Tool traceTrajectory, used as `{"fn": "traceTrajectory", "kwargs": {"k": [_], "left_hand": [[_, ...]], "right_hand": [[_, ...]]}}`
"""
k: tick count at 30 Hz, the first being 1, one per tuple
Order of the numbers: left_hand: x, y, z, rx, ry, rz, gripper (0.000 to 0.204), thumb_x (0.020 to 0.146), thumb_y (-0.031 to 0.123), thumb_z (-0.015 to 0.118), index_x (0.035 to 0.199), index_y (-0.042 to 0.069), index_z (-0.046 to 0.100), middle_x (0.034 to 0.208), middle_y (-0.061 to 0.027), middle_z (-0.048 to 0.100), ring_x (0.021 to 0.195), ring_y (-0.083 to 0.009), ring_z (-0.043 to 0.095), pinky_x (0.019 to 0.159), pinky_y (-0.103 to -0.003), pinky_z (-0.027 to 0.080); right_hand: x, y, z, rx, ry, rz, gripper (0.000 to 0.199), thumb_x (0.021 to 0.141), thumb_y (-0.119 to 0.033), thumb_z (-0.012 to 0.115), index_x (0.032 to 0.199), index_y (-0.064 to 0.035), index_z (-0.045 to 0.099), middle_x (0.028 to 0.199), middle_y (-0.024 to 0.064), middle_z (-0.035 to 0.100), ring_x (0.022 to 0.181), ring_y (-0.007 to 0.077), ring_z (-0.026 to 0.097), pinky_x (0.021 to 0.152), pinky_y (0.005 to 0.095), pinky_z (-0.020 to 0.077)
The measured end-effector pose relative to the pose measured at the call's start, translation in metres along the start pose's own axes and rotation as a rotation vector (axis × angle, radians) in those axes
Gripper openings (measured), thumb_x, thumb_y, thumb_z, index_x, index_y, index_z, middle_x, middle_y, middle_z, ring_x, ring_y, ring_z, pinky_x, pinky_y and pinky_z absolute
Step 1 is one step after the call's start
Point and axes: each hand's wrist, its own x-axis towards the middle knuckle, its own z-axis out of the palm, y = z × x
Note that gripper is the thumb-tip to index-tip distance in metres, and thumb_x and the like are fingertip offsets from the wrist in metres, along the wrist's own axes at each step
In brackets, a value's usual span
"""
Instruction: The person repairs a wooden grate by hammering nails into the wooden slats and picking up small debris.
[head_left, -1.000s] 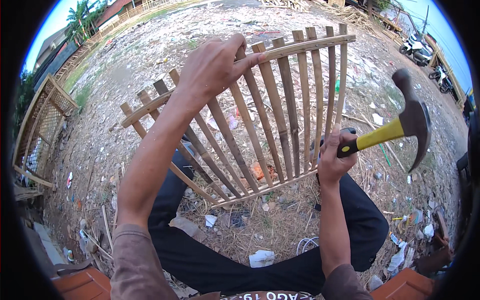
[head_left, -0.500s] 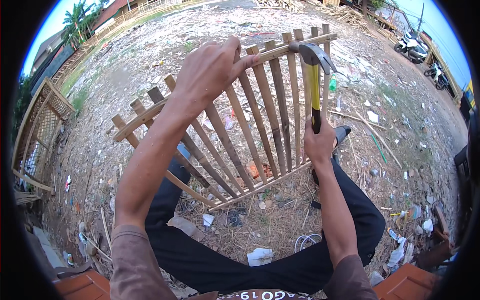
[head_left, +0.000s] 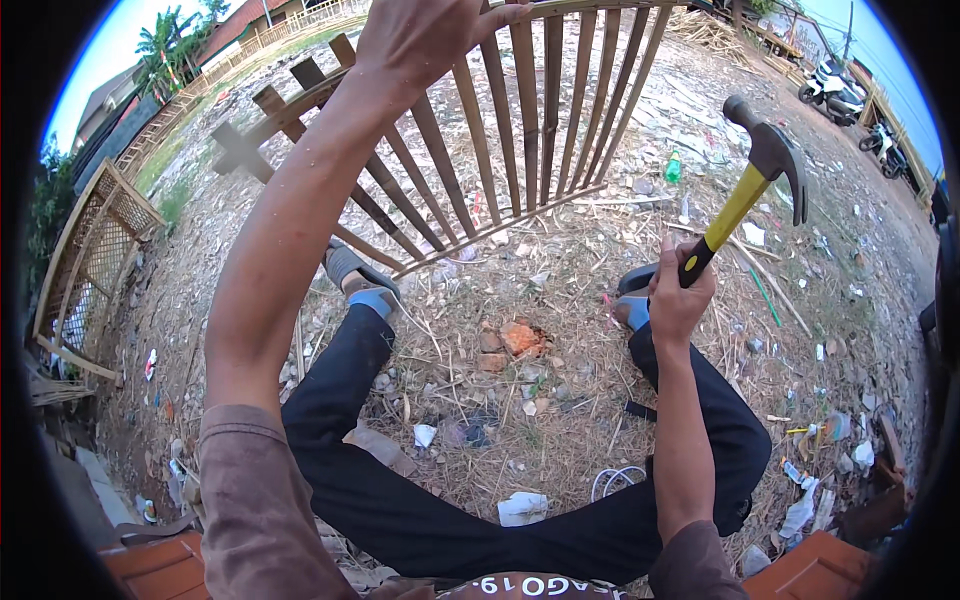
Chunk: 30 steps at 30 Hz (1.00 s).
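Note:
My left hand (head_left: 430,35) grips the top rail of a wooden slat fence panel (head_left: 500,130) that stands upright in front of me, fanned slats reaching down to a lower rail. My right hand (head_left: 678,295) is closed around the black grip of a claw hammer (head_left: 755,170) with a yellow handle; its dark head is raised up and to the right, clear of the panel. My legs in dark trousers spread either side, feet in sandals near the panel's bottom rail.
The ground (head_left: 520,400) is dry straw, rubble and scattered litter, with an orange brick piece (head_left: 520,338) between my legs. A lattice wooden frame (head_left: 90,260) stands at the left. Motorbikes (head_left: 835,80) are parked far right, and a green bottle (head_left: 673,168) lies beyond the panel.
The hammer head was at the top rail half a second ago; it has now swung back up and to the right. The panel appears closer and larger in view.

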Motion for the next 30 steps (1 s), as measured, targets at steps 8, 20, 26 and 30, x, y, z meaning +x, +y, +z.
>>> {"fn": "traceTrajectory", "kwargs": {"k": [8,20,26,30], "left_hand": [[-0.155,0.074,0.075,-0.118,0.123,0.419,0.031,0.085,0.045,0.069,0.087,0.014,0.063,0.067,0.0044,0.059,0.073,-0.0145,0.054,0.077,-0.035,0.05],[-0.392,0.137,0.091,-0.543,-0.556,0.185,0.053,0.085,0.053,0.067,0.119,0.012,0.06,0.119,-0.0056,0.06,0.113,-0.0232,0.055,0.102,-0.047,0.036],[-0.436,0.147,0.114,-0.699,-0.674,-0.035,0.046,0.086,0.037,0.07,0.118,0.006,0.057,0.119,-0.0097,0.059,0.113,-0.0302,0.054,0.098,-0.042,0.041],[-0.466,0.157,0.12,-0.766,-0.763,-0.129,0.053,0.085,0.039,0.072,0.123,0.006,0.056,0.122,-0.01,0.058,0.115,-0.0304,0.053,0.098,-0.043,0.041]], "right_hand": [[-0.028,0.01,-0.033,0.152,0.13,0.201,0.02,0.095,-0.011,0.064,0.086,-0.0085,0.046,0.061,-0.0033,0.044,0.044,0.0035,0.039,0.039,0.021,0.0307],[-0.065,0.042,-0.046,-0.097,0.096,0.443,0.022,0.096,-0.015,0.065,0.088,-0.0118,0.044,0.061,-0.0052,0.038,0.043,0.0032,0.034,0.039,0.0209,0.0281],[-0.124,0.055,-0.077,-0.424,-0.371,0.809,0.026,0.1,-0.033,0.059,0.096,-0.0089,0.049,0.064,-0.0045,0.045,0.047,0.0036,0.04,0.041,0.0213,0.0339],[-0.143,0.062,-0.104,-0.509,-0.531,1.059,0.031,0.101,-0.039,0.054,0.097,-0.0081,0.051,0.063,-0.0042,0.044,0.045,0.004,0.04,0.041,0.0217,0.0347]]}}
